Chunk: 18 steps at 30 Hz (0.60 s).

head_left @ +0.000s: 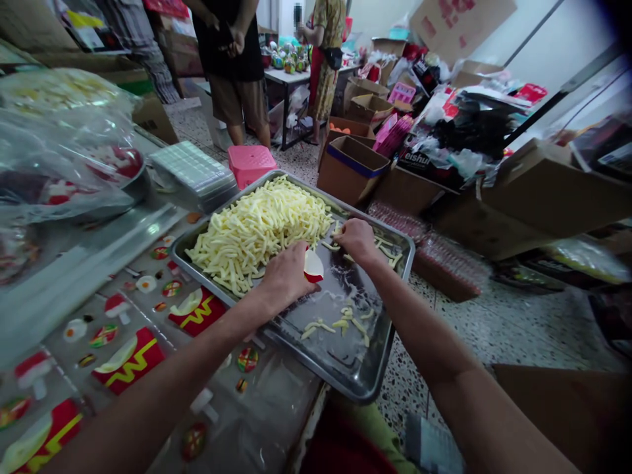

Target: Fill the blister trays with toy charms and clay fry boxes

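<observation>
A metal tray [326, 378] holds a big heap of pale yellow fry-shaped sticks [261, 227] on its far left side. My left hand [287, 273] is closed around a small red fry carton [314, 264] with a whitish inside, held over the tray beside the heap. My right hand [357, 239] is over the tray's right side, its fingers pinched on a few fry-shaped sticks. More loose sticks [388, 247] lie right of it, and some [340, 324] are scattered near the front. My right fingertips are partly hidden.
Flat red cartons [129, 361] and small food-shaped pieces lie in clear packaging left of the tray. Plastic bags [64, 151] and stacked clear trays [192, 170] stand behind. A pink stool [251, 164], cardboard boxes [353, 168] and two people [230, 72] are beyond.
</observation>
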Motion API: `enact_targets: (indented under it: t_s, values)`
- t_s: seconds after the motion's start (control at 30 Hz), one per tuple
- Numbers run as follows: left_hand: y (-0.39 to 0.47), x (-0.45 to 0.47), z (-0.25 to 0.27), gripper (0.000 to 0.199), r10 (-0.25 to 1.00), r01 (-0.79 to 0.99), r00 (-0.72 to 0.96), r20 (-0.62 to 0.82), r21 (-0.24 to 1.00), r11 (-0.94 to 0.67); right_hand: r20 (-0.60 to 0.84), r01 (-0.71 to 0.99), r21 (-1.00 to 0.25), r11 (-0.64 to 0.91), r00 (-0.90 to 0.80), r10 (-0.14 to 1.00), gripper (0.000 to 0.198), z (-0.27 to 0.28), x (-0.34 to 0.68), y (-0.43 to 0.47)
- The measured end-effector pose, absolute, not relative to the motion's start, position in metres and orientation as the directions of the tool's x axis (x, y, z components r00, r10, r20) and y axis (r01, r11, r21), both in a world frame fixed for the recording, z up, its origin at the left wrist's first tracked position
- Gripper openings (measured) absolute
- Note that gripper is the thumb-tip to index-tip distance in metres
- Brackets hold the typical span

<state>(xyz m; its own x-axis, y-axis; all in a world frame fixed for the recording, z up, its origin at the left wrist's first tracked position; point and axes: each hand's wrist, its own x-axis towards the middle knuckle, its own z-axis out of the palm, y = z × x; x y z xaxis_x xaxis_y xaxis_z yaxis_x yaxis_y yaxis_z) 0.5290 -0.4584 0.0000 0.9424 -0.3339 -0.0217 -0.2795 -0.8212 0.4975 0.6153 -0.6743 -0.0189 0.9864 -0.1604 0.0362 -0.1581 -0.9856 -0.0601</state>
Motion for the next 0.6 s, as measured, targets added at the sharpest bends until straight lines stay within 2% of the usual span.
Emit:
enact_targets:
  t_s: [0.07,0.17,0.23,0.27,0.33,0.43,0.5,0.53,0.6]
  values:
    - [-0.459,0.528,0.002,0.082,-0.319,-0.259,0.946,-0.050,0.475,-0.841,0.025,-0.180,-0.121,-0.976,0.983,-0.184,0.026,-0.013,0.614,-0.678]
    - [-0.461,0.524,0.002,0.087,-0.264,-0.195,0.960,-0.092,0.454,-0.869,-0.036,-0.180,-0.390,-0.903,0.983,-0.180,0.023,-0.004,0.598,-0.678]
    - [-0.466,0.520,0.000,0.087,-0.233,-0.162,0.967,-0.107,0.447,-0.880,-0.068,-0.132,-0.548,-0.826,0.991,-0.113,0.021,0.000,0.576,-0.669]
    - [-0.469,0.518,-0.003,0.085,-0.229,-0.160,0.968,-0.104,0.446,-0.881,-0.067,-0.092,-0.579,-0.810,0.996,-0.065,0.018,0.000,0.562,-0.662]
    - [-0.476,0.515,-0.010,0.071,-0.243,-0.192,0.968,-0.065,0.435,-0.880,-0.056,-0.008,-0.563,-0.826,0.998,0.028,0.011,0.001,0.537,-0.647]
    - [-0.484,0.511,-0.023,0.046,-0.310,-0.310,0.948,0.067,0.400,-0.863,-0.043,0.115,-0.559,-0.821,0.985,0.167,0.011,0.002,0.514,-0.633]
    - [-0.487,0.510,-0.030,0.045,-0.338,-0.368,0.930,0.145,0.393,-0.843,-0.052,0.163,-0.606,-0.779,0.969,0.242,0.011,0.005,0.509,-0.635]
    - [-0.488,0.510,-0.032,0.048,-0.334,-0.374,0.928,0.167,0.401,-0.836,-0.055,0.167,-0.630,-0.759,0.965,0.258,0.010,0.007,0.508,-0.638]
    - [-0.491,0.509,-0.032,0.051,-0.304,-0.350,0.936,0.176,0.427,-0.834,-0.038,0.114,-0.668,-0.735,0.982,0.187,0.011,0.008,0.509,-0.643]
